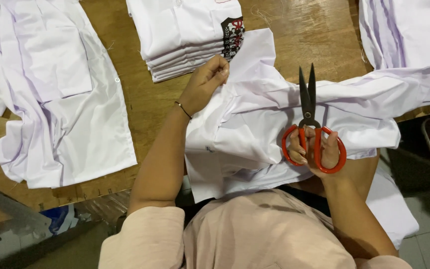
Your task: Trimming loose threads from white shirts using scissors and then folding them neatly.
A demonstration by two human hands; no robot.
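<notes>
Table: a brown wooden table point(145, 99) with a worn top, a few loose threads lying on it near the far edge; its near edge runs across the lower left of the view.
Room: beyond the table edge at lower left there is a dim floor with something blue on it, blurred; at lower right pale floor tiles and part of a metal frame, too dark to tell further.
Scissors: red-handled scissors point(310, 124) with dark blades, held above the white shirt. The long axis runs almost straight away from the person, tips pointing to the far side of the table, handles toward the body. The blades stand slightly parted at the tips.
Right hand: the right hand point(317, 152) has its fingers through the red loops, its grip closed on the scissors' handles.
Left hand: the left hand point(205, 82) pinches a fold of the white shirt, its grip clenched on the cloth near the folded stack; a thin band sits on the wrist.
White shirt: a rumpled white shirt point(255, 124) spread in front of the person, hanging over the near table edge.
Folded stack: a pile of folded white shirts point(180, 35) at the far side, with a dark and red badge on the top one.
Loose shirt: another white shirt point(51, 99) lies open flat at the left.
Far right: more white cloth point(409, 35) at the upper right corner.
</notes>
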